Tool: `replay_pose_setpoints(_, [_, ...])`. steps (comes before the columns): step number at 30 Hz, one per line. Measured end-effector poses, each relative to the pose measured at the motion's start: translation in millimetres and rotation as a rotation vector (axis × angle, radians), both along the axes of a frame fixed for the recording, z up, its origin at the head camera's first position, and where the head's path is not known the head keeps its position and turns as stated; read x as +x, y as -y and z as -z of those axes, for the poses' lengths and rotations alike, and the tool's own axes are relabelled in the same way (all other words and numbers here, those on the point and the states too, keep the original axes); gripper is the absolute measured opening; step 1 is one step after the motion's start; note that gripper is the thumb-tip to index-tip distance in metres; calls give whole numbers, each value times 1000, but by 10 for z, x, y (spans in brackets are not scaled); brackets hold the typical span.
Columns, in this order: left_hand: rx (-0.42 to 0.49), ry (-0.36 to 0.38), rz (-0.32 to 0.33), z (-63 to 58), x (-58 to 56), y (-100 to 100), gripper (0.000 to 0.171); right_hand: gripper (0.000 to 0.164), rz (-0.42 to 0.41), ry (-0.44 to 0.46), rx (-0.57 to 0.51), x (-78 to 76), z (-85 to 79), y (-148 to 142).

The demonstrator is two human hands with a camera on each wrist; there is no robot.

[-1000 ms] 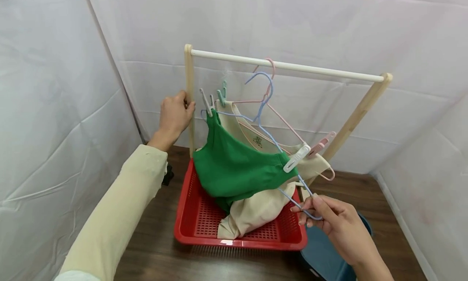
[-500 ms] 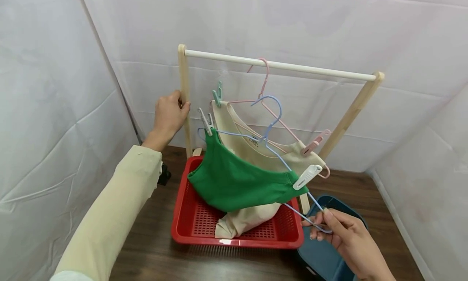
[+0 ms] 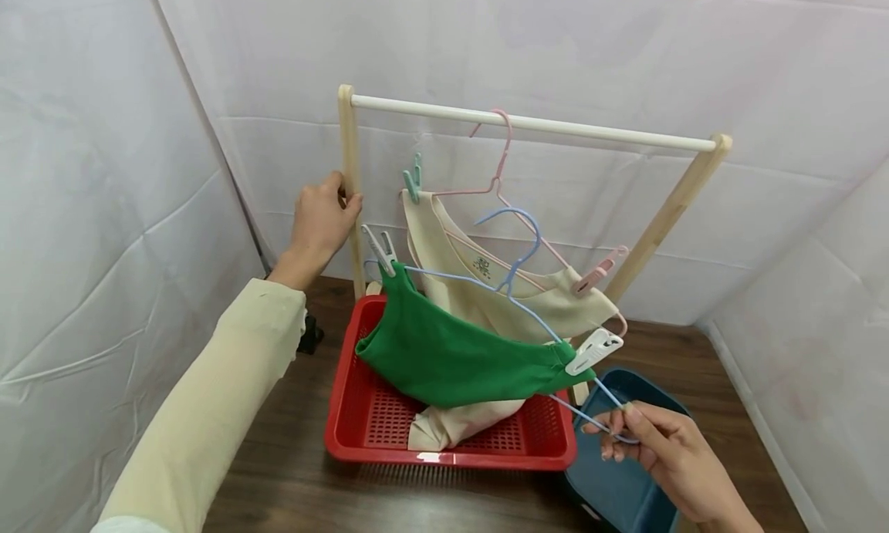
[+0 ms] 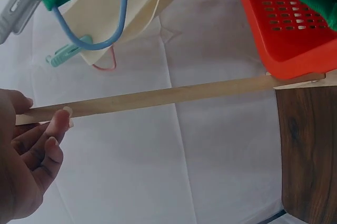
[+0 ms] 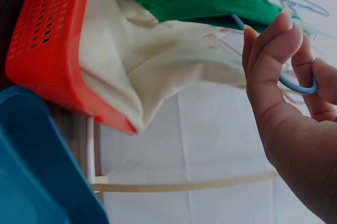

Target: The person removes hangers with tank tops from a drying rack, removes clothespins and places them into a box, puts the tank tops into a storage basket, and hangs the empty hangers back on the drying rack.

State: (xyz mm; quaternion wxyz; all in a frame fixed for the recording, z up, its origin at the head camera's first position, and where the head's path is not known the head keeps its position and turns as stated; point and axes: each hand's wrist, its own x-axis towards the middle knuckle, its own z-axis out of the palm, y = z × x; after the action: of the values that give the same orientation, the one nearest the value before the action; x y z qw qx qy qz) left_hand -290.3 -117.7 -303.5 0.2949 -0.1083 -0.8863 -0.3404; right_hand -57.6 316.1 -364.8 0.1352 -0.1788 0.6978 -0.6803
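My left hand (image 3: 321, 217) grips the left wooden post (image 4: 131, 99) of a small clothes rack, thumb on one side and fingers on the other. With my right hand (image 3: 670, 448) I pinch the right end of a blue hanger (image 3: 531, 313). A green garment (image 3: 458, 359) is fixed on that hanger by a grey clothespin (image 3: 380, 251) at the left and a white clothespin (image 3: 594, 352) at the right. The blue hook stands free, below the white rail (image 3: 590, 130). Behind it, a cream garment (image 3: 528, 309) hangs from the rail on a pink hanger (image 3: 501, 159).
Under the garments sits a red basket (image 3: 347, 433), with part of the cream cloth (image 3: 444, 429) drooping into it. A blue bin (image 3: 618, 487) stands at its right on the wooden floor. A green clothespin (image 3: 413, 180) and a pink clothespin (image 3: 599, 272) hold the cream garment.
My right hand has lowered the blue hanger and green garment, moving slightly right; its hook has dropped from near the rail to well beneath it. My left hand stays on the post.
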Motion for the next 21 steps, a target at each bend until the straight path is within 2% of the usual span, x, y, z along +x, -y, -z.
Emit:
replay_pose_setpoints(5, [9, -44, -3, 83, 49, 54, 24, 36, -40, 24, -57, -47, 75, -28])
replay_pose_setpoints(9, [6, -117, -10, 194, 163, 79, 22, 36, -78, 2, -111, -73, 119, -64])
replay_pose_setpoints(11, [15, -150, 7, 260, 231, 89, 20, 37, -100, -16, -133, -86, 135, -82])
replay_pose_setpoints(13, [12, -176, 50, 331, 297, 99, 17, 38, -117, -32, -147, -99, 148, -102])
replay_pose_setpoints(15, [0, -167, 121, 408, 359, 110, 14, 39, -131, -44, -155, -109, 158, -122])
replay_pose_setpoints(18, [-20, -115, 250, 507, 459, 138, 10, 40, -154, -52, -165, -137, 163, -151])
replay_pose_setpoints(21, [-24, -52, 366, 578, 559, 175, 14, 41, -170, -59, -166, -173, 166, -169])
